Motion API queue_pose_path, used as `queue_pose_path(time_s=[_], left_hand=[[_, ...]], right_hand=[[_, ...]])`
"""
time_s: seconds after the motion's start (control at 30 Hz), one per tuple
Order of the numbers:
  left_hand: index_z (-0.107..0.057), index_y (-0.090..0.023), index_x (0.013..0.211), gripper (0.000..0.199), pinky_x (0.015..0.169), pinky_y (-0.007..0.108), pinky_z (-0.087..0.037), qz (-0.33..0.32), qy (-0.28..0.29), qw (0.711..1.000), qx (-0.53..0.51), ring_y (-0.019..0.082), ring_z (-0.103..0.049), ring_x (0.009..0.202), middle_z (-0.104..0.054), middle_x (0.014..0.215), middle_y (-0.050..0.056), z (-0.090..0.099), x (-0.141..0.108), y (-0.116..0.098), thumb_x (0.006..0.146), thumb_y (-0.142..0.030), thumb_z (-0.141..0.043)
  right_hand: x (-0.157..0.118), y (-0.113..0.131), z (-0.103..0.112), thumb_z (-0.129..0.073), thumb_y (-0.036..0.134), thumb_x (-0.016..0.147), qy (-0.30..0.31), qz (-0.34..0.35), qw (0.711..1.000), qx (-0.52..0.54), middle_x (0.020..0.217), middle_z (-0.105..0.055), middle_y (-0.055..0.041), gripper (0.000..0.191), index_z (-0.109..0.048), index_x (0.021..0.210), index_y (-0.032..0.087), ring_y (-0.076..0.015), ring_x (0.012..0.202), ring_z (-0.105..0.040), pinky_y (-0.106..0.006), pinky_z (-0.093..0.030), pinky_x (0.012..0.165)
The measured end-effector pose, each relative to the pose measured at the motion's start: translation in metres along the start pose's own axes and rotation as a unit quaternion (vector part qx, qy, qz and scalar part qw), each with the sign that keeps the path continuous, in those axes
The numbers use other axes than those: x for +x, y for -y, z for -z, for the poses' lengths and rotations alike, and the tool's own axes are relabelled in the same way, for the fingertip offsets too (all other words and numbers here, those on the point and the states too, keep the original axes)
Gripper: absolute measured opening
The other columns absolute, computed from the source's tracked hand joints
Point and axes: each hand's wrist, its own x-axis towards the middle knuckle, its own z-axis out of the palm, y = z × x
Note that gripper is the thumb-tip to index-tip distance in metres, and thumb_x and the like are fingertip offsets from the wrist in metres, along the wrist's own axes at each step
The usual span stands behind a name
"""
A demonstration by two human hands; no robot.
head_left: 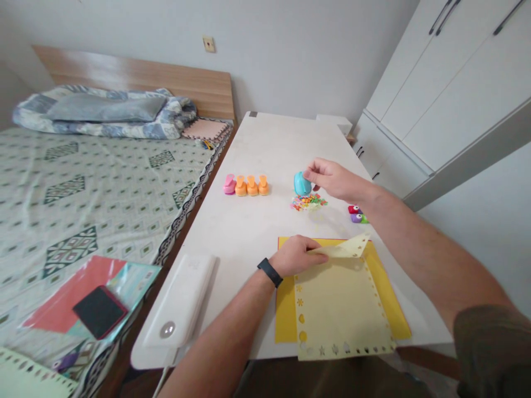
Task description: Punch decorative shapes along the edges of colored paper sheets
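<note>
A: Big stuff first? Bed [83, 182] along the left, patterned cover, folded quilt [103, 110] up at the headboard. Wardrobe [448, 83] on the right. White table [257, 221] between them, running away from the camera.

B: Yep. On the bed corner nearest the camera: red sheet [70, 287], dark phone [99, 311] lying on top of it. White lamp base [180, 301] flat at the table's near left edge, just beside the left forearm.

A: Paper? Orange sheet [286, 309] at the near edge, pale yellow sheet [340, 309] on top, punched shapes along its left and bottom borders.

B: Left hand [296, 255] pressed down on the yellow sheet's top left, fingers pinched together on the far edge, top corner folded up and back. Black band on that wrist.

A: Right hand [336, 179] further out, over the middle of the table, fingers closed around a blue punch [302, 184], held just above the surface.

B: Right under it, confetti [309, 202] in a little heap. Nothing between that heap and the sheets but bare table.

A: Row of punches [246, 186] left of the blue one, well apart: one pink, three orange, touching side by side.

B: Two more small punches [357, 214], red and purple, near the right edge, partly hidden behind the right forearm.
</note>
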Motion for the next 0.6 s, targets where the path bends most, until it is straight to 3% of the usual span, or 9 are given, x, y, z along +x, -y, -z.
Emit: queue_pose_path(time_s=[0.2,0.33,0.47,0.6], left_hand=[[-0.075,-0.014,0.081,0.037,0.054,0.024,-0.034,0.007,-0.021,1.0,0.002,0.013,-0.051,0.062,-0.061,0.068,0.0,-0.002,0.0,0.001,0.084,-0.049,-0.063],[-0.074,-0.015,0.077,0.035,0.058,0.024,-0.037,-0.012,-0.052,0.998,0.019,0.014,-0.053,0.065,-0.062,0.068,0.0,-0.003,0.002,0.002,0.085,-0.047,-0.063],[-0.074,-0.014,0.077,0.032,0.063,0.025,-0.043,-0.007,-0.084,0.996,0.04,0.016,-0.059,0.07,-0.066,0.067,0.001,-0.005,0.005,0.006,0.082,-0.045,-0.069],[-0.077,-0.017,0.105,0.034,0.083,0.032,-0.054,-0.045,-0.119,0.992,0.016,0.026,-0.067,0.097,-0.078,0.093,0.007,-0.01,0.008,0.013,0.082,-0.042,-0.071]], right_hand=[[0.048,0.009,-0.086,-0.071,0.045,0.09,0.047,-0.071,0.995,0.051,0.074,-0.064,0.0011,0.03,-0.057,0.082,0.02,-0.0124,0.067,-0.056,-0.023,-0.043,0.058],[0.074,0.007,-0.14,-0.067,0.034,0.093,0.059,-0.071,0.996,-0.014,0.064,-0.054,0.0048,0.027,-0.054,0.074,0.02,-0.0101,0.058,-0.044,-0.023,-0.032,0.055],[0.091,0.006,-0.175,-0.065,0.031,0.094,0.058,-0.08,0.991,-0.095,0.057,-0.05,0.0053,0.033,-0.051,0.066,0.02,-0.0112,0.055,-0.042,-0.025,-0.029,0.055],[0.099,0.01,-0.195,-0.063,0.023,0.092,0.061,-0.089,0.988,-0.11,0.051,-0.047,0.0042,0.037,-0.049,0.059,0.019,-0.0112,0.054,-0.041,-0.026,-0.029,0.056]])
